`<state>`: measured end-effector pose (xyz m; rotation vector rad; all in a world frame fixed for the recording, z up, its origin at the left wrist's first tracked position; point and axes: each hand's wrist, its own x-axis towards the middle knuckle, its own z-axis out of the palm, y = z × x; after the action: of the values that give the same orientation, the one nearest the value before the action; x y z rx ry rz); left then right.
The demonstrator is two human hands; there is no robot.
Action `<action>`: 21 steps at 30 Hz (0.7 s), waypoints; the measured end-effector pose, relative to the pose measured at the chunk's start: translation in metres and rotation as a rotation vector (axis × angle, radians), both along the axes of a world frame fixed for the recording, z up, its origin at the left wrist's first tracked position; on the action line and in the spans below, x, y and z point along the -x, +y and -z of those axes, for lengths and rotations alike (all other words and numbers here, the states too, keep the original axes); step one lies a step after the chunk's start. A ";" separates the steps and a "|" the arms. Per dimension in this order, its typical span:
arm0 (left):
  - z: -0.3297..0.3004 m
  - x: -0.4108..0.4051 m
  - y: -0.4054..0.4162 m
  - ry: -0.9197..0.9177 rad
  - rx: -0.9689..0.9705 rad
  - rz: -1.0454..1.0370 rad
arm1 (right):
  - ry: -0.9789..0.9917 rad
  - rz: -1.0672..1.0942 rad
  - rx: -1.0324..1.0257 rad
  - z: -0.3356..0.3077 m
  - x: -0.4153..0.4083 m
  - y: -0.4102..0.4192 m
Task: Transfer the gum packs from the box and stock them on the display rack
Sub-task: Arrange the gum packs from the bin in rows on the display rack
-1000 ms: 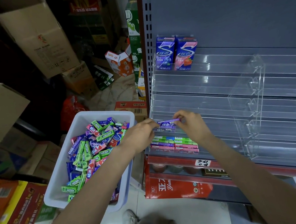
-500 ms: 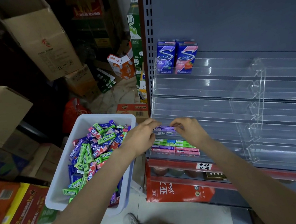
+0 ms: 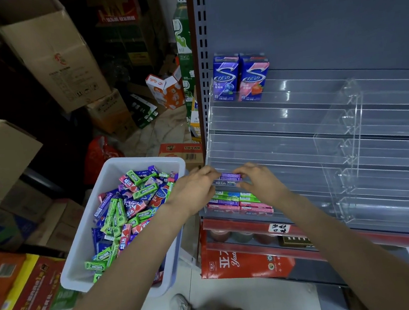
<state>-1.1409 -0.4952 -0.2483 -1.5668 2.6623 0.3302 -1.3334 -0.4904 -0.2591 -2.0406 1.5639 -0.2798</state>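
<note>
A white plastic box (image 3: 86, 231) on the floor holds several green, purple and pink gum packs (image 3: 126, 210). To its right stands a clear tiered display rack (image 3: 296, 131). My left hand (image 3: 194, 190) and my right hand (image 3: 258, 182) meet at the rack's left end and pinch the two ends of a small stack of purple gum packs (image 3: 229, 177), which sits in the second tier from the bottom. The tier below holds rows of green, purple and pink packs (image 3: 238, 201). Two upright gum cartons (image 3: 239, 77) stand in the top tier.
Cardboard boxes (image 3: 48, 52) and drink cases crowd the floor at the left and behind the white box. A red shelf edge with a price label (image 3: 279, 228) runs under the rack. My shoe (image 3: 181, 309) shows on the tiled floor below.
Both hands lowered the purple packs from just above the rack into the second tier from the bottom. The hands stay on the ends of the packs.
</note>
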 end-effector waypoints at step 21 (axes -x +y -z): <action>0.026 -0.012 0.004 0.979 -0.359 -0.513 | 0.016 0.062 0.088 0.008 -0.014 0.002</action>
<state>-1.1291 -0.4912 -0.2746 -2.3146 2.3419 1.8902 -1.3192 -0.4885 -0.2670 -2.0675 1.6538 -0.3623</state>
